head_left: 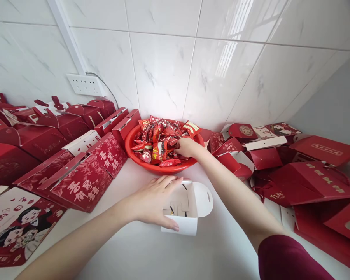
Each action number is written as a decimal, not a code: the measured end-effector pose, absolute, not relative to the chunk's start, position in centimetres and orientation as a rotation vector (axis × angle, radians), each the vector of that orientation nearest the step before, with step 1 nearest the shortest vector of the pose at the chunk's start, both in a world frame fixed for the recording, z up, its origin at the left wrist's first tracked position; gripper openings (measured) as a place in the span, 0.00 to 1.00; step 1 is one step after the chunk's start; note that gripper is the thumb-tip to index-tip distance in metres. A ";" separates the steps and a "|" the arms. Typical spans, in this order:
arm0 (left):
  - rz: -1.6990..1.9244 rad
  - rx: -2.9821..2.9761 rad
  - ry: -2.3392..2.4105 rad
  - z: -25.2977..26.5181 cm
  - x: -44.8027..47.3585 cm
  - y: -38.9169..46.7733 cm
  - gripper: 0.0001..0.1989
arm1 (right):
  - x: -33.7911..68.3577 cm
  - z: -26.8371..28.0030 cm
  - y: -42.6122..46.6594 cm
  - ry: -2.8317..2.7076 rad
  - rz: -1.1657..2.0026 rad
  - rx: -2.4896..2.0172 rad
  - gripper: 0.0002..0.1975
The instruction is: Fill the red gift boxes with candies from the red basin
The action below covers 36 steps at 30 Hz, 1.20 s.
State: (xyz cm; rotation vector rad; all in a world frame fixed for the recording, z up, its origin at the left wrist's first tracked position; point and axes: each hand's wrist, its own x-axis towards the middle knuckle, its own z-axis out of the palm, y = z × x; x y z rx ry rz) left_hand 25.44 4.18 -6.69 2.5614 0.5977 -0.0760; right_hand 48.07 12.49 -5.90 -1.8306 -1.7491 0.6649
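My left hand spans the left end of a small open white box, its thumb along the near wall and its fingers at the far wall. The box's rounded lid flap with a slot points right. Inside the box some small dark and yellow bits show through, too small to name. My right hand reaches into a red plastic basin, its fingers bent down among red wrapped candies. Its fingertips are hidden, so what they pinch cannot be made out.
Red printed gift boxes stand in rows on the left. More red boxes, several with open flaps, crowd the right side. A white power strip with a cable is on the tiled wall behind the basin.
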 end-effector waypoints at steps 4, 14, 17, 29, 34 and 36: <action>-0.045 2.564 0.608 -6.8 25.6 4.2 0.59 | 46.3 -7.3 13.2 -1.713 0.514 -1.986 0.16; 0.052 2.557 0.626 -6.8 25.8 5.0 0.56 | 50.2 -7.3 10.0 -1.703 0.564 -1.516 0.15; 0.066 2.549 0.634 -7.0 25.8 5.1 0.56 | 50.8 -7.7 9.3 -1.641 0.629 -1.325 0.17; 0.065 2.553 0.611 -7.5 25.8 5.4 0.56 | 50.5 -4.1 3.3 -1.783 1.234 -1.024 0.16; 0.088 2.549 0.596 -7.2 25.9 5.4 0.50 | 48.2 -2.7 -0.4 -2.329 1.068 -1.293 0.09; 0.089 2.541 0.608 -7.2 25.9 5.4 0.49 | 47.0 -3.1 -0.8 -2.418 0.885 -1.351 0.04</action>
